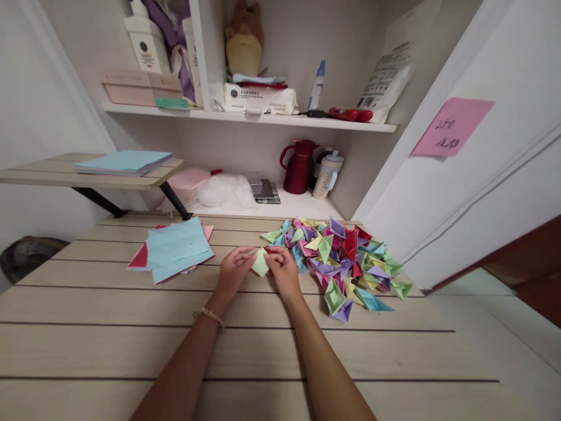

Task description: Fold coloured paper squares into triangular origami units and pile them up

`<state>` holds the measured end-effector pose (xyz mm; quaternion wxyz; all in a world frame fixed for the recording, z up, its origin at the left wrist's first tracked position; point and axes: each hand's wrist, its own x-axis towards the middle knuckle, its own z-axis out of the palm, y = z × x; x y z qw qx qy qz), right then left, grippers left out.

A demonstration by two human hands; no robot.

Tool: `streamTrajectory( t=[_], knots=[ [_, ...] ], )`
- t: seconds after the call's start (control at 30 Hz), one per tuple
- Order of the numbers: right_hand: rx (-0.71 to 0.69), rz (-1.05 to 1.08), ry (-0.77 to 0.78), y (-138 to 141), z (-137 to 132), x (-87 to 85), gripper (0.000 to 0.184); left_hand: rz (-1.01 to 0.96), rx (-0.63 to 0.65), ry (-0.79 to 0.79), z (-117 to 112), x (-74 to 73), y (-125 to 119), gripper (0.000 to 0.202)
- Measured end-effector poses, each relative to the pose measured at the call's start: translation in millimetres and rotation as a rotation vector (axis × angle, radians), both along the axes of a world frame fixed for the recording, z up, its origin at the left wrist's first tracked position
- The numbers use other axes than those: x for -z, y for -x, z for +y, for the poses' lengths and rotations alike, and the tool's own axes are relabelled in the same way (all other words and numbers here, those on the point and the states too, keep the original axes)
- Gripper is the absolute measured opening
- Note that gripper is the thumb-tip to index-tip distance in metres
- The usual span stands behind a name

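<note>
A small folded piece of pale green paper [260, 263] is pinched between both my hands over the wooden table [109, 351]. My left hand [234, 269] grips its left side, fingers closed. My right hand [284, 270] grips its right side, fingers closed too. Just right of my hands lies a pile of several folded paper shapes [346, 263] in green, purple, red, pink, blue and yellow. To the left of my hands sits a loose stack of flat paper sheets [175, 248], light blue on top with red and pink beneath.
A raised side shelf [65, 174] at the left carries more blue sheets [123, 162]. Behind the table stand a dark red jug [300, 166], a white cup [328, 174] and a plastic bag [225, 192]. A pink note [451, 127] is stuck on the white wall at right.
</note>
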<state>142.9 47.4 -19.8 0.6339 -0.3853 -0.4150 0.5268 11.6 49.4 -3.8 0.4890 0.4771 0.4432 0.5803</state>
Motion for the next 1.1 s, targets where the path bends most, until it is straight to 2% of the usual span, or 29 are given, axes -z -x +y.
streamTrajectory(
  t=[0.13, 0.27, 0.37, 0.6, 0.67, 0.87, 1.0, 1.1],
  knots=[
    [-0.079, -0.087, -0.02, -1, 0, 2.2, 0.027, 0.042, 0.062, 0.02, -2, -1.6, -1, 0.028],
    [-0.125, -0.196, -0.043, 0, -4, -0.9, 0.027, 0.03, -0.021, 0.021, -1, -1.5, 0, 0.022],
    [-0.188, -0.232, -0.088, 0, -8, -6.3, 0.037, -0.006, -0.082, 0.022, 0, -0.8, 3, 0.022],
    [-0.275, -0.348, -0.123, 0, -9, -5.7, 0.041, -0.012, -0.057, 0.026, 0, -1.8, 5, 0.019],
    [-0.238, -0.341, -0.102, 1, -7, -3.5, 0.038, -0.01, -0.05, 0.04, -1, -3.1, 5, 0.021],
    [-0.008, -0.25, -0.007, -1, -4, 0.0, 0.032, 0.073, 0.01, 0.035, -3, -6.7, 0, 0.024],
    [0.038, -0.228, -0.003, -3, -2, 1.7, 0.031, 0.14, 0.08, 0.033, -4, -3.3, -4, 0.032],
    [0.05, -0.241, -0.01, -3, -1, 3.7, 0.032, 0.184, 0.036, 0.006, -3, 0.7, -3, 0.024]
  ],
)
